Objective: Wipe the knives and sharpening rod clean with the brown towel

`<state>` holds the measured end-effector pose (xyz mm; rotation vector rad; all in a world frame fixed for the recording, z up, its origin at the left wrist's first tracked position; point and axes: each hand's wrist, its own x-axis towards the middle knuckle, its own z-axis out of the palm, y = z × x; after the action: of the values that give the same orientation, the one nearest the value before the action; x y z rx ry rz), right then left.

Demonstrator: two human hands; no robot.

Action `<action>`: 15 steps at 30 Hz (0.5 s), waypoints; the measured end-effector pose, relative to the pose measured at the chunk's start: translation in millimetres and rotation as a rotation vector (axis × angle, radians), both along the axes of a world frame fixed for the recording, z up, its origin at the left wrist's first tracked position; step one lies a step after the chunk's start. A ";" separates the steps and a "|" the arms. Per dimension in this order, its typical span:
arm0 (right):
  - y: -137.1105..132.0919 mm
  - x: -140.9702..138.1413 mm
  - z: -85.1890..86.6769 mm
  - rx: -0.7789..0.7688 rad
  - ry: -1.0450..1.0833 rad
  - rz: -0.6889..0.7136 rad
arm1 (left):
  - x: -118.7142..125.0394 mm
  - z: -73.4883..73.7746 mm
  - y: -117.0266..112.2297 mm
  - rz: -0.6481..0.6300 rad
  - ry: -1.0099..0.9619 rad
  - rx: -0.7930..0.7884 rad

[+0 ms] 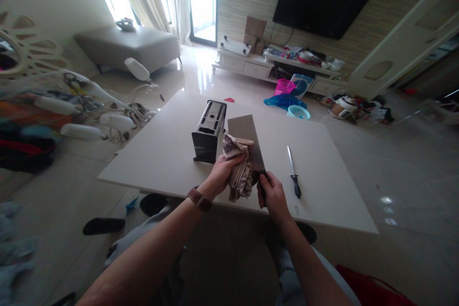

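My right hand (273, 195) is closed round the black handle of a cleaver (244, 126), whose broad grey blade points away from me. In my left hand (226, 172) is a folded brown-and-white cloth (241, 177), gripped with the thumb on top. The cloth lies against the blade's left side and hides part of it. Left of the blade, a black and silver knife block (209, 129) stands on the white table (154, 153), slots facing up. To the right of my right hand lies a sharpening steel (293, 172) with a black handle.
Beyond the table stand a low white TV cabinet (236, 63), a pink basket (285, 87) and a light-blue basket (299, 112) on the floor. White lamp parts (114, 121) crowd the left side. A grey bench (125, 45) is by the window.
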<state>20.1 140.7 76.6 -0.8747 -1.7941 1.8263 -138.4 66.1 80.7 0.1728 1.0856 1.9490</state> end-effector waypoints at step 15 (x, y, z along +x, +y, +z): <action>8.5 9.7 5.1 -0.031 0.013 0.003 | -38.0 6.3 -10.4 0.180 0.026 0.046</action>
<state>29.8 149.2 81.7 -0.8698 -1.7643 1.8619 -176.4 55.7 87.0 0.1293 1.1062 2.1386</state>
